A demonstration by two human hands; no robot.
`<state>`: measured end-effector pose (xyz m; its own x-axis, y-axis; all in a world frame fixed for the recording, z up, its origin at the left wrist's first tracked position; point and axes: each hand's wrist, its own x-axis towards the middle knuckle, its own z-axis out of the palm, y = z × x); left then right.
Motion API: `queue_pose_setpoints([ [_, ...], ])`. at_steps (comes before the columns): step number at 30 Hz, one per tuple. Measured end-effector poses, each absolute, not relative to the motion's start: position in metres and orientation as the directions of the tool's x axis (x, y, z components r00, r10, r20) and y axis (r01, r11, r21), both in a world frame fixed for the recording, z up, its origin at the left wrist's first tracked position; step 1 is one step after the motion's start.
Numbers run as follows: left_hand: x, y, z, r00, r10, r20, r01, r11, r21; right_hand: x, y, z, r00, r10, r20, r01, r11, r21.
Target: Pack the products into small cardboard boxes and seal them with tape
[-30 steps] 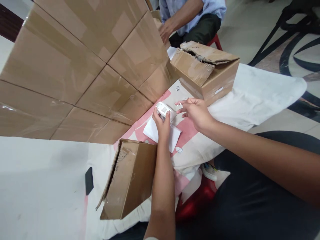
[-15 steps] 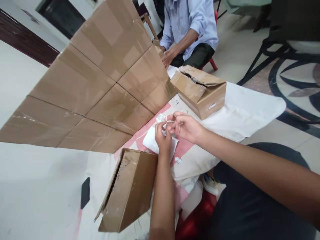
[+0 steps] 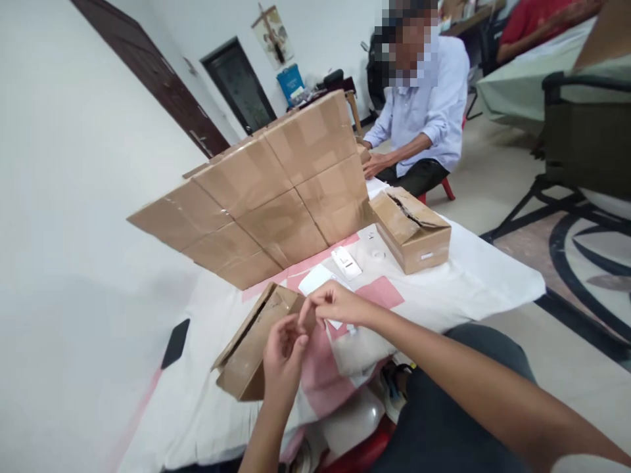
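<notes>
Right hand [image 3: 341,304] and left hand [image 3: 282,353] curl close together, any pinch unclear, the white device [image 3: 346,263] lying beyond them.

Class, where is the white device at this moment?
In the head view, the white device lies on the cloth slightly right of centre, beside the white paper and in front of the cardboard panel.

Soft, even light reaches the bare left hand [image 3: 282,355] and bare right hand [image 3: 341,305], both slightly blurred. Beyond them, shiny clear tape [image 3: 225,211] glints on the broad brown cardboard panel [image 3: 308,174]; leftward, faint shadow greys the smooth white wall [image 3: 73,249]. Wide-angle distortion stretches the edges.
</notes>
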<state>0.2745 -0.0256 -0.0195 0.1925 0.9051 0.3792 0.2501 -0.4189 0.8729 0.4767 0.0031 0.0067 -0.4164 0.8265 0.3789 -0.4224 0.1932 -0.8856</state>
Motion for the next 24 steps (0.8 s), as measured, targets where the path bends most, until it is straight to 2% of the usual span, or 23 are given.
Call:
queue_pose_setpoints([
  [4,0.232,-0.068,-0.022,0.048,0.953,0.299,0.445,-0.288,0.848,0.440,-0.011,-0.010,-0.616,0.717,0.324,-0.324,0.144,-0.935],
  [11,0.195,-0.102,-0.020,-0.067,0.935,0.349,0.480,-0.276,0.833,0.420,-0.035,-0.006,-0.691,0.644,0.329,-0.285,0.176,-0.942],
  [13,0.191,-0.104,-0.016,0.003,0.946,0.323,0.472,-0.286,0.834,0.422,-0.040,-0.003,-0.689,0.642,0.336,-0.279,0.193,-0.941],
  [15,0.191,-0.101,-0.010,0.193,0.949,0.249,0.447,-0.311,0.839,0.424,-0.042,-0.004,-0.685,0.649,0.331,-0.270,0.196,-0.943],
  [18,0.194,-0.088,0.000,0.479,0.867,0.138,0.436,-0.372,0.820,0.428,-0.038,-0.008,-0.669,0.684,0.290,-0.232,0.179,-0.956],
  [20,0.195,-0.077,0.008,0.544,0.830,0.121,0.485,-0.429,0.762,0.432,-0.032,-0.010,-0.625,0.733,0.270,-0.214,0.172,-0.962],
  [24,0.192,-0.062,0.021,0.607,0.774,0.180,0.543,-0.569,0.618,0.436,-0.025,-0.010,-0.523,0.810,0.266,-0.209,0.181,-0.961],
])
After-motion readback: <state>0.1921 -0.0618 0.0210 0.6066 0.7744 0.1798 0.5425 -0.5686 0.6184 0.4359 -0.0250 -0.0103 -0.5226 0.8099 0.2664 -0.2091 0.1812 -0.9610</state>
